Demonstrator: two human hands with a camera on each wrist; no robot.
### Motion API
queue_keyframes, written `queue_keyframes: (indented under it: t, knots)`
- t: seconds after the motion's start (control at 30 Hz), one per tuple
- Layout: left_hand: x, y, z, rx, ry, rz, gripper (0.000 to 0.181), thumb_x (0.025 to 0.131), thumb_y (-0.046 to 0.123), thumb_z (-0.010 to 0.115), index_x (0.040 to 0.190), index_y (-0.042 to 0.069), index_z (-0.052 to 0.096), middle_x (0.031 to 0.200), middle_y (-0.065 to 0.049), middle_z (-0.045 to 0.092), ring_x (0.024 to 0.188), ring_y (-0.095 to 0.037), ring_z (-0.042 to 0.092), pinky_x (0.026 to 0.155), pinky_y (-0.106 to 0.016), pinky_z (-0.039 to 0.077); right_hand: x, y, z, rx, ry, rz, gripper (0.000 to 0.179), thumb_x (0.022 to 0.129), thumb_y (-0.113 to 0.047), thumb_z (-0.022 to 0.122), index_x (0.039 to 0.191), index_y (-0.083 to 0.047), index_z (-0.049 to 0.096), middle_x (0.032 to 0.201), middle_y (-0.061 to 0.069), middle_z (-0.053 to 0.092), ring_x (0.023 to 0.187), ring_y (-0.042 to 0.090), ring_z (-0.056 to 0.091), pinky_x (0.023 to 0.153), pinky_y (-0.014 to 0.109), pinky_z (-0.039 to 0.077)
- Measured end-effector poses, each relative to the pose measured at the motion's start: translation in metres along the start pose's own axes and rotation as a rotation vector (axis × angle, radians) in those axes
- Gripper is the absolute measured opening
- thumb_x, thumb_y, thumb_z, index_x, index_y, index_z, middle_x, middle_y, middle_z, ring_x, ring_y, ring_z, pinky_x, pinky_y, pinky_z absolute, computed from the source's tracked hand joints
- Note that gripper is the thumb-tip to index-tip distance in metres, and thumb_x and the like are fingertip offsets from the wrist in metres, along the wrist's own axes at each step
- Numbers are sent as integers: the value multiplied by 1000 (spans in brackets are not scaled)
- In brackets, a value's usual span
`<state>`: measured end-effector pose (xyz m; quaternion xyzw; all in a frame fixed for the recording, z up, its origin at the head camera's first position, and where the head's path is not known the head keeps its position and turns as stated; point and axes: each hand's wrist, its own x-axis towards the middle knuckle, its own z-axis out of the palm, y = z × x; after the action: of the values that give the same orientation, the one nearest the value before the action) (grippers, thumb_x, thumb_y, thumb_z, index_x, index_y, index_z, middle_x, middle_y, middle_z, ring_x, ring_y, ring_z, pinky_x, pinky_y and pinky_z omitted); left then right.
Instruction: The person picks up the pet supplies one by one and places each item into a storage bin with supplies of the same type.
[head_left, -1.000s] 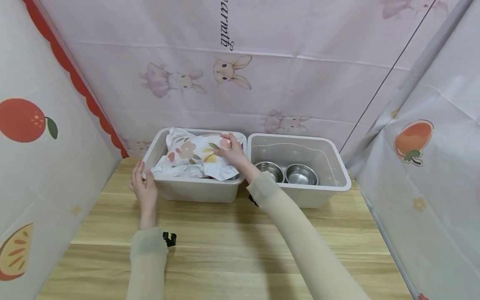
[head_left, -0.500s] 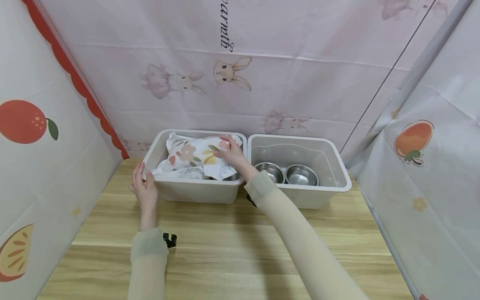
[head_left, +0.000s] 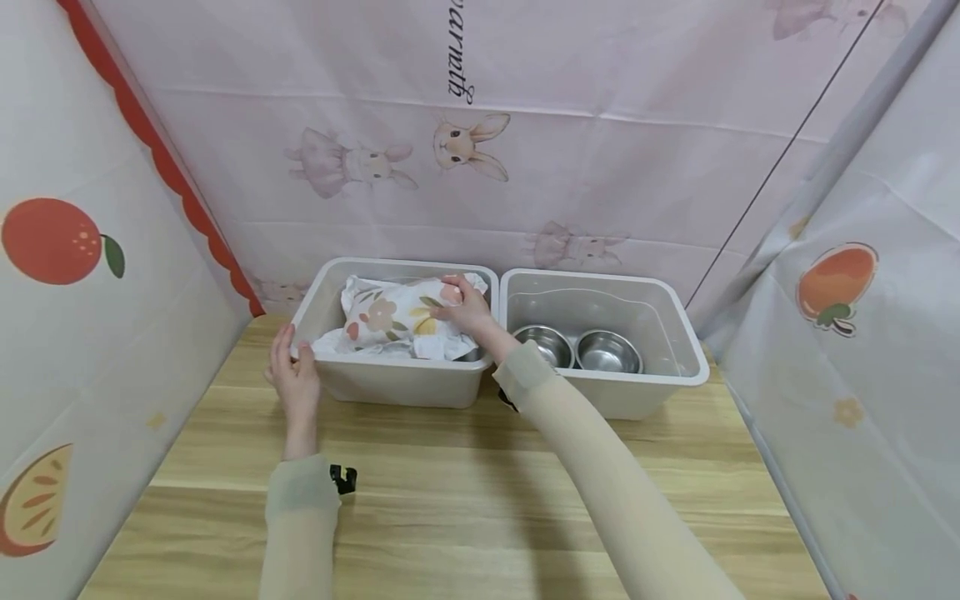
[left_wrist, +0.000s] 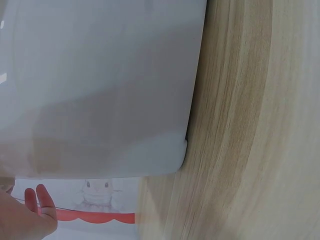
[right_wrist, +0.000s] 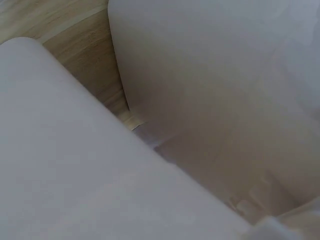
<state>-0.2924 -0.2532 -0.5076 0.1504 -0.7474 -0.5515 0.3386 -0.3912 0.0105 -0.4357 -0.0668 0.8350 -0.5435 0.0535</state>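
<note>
A soft, puffy white bag (head_left: pixel 393 317) with a floral print lies in the left grey-white bin (head_left: pixel 397 383), its crinkled edge along the front rim. My right hand (head_left: pixel 467 310) holds the bag's right end, thumb and fingers spread over the print. At the bin's front left corner, my left hand (head_left: pixel 296 379) rests with its thumb by the rim and its fingers along the outer side. In the left wrist view, fingers (left_wrist: pixel 44 200) reach straight past the bin's wall. The right wrist view shows only bin walls and the gap between them; the hand is hidden there.
A matching bin (head_left: pixel 637 400) stands close on the right, with two steel bowls, one (head_left: pixel 609 354) beside the other (head_left: pixel 551 343). Both bins sit on a wooden table (head_left: pixel 435 517). Printed sheets hang behind (head_left: pixel 637 175) and at both sides.
The floral bag has sunk lower into the left bin and its edges have drawn in from the rim. My right hand stays on it; my left hand keeps its place at the corner.
</note>
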Motion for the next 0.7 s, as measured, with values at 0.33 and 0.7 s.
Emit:
queue_keyframes:
  t: [0.33, 0.7]
  knots:
    - [0, 2, 1, -6, -10, -29, 43, 102, 20, 48, 144, 11, 49, 151, 1, 41, 126, -20, 28, 96, -32, 30, -2, 2, 0, 64, -78, 15, 60, 85, -12, 76, 139, -17, 50, 152, 12, 40, 140, 28, 34, 114, 42, 27]
    - [0, 2, 0, -10, -12, -29, 43, 101, 18, 50, 143, 10, 49, 151, -1, 41, 127, -20, 28, 96, -30, 30, -2, 4, 3, 34, -93, 5, 59, 86, -13, 75, 139, -15, 48, 153, 11, 38, 141, 28, 33, 114, 41, 28]
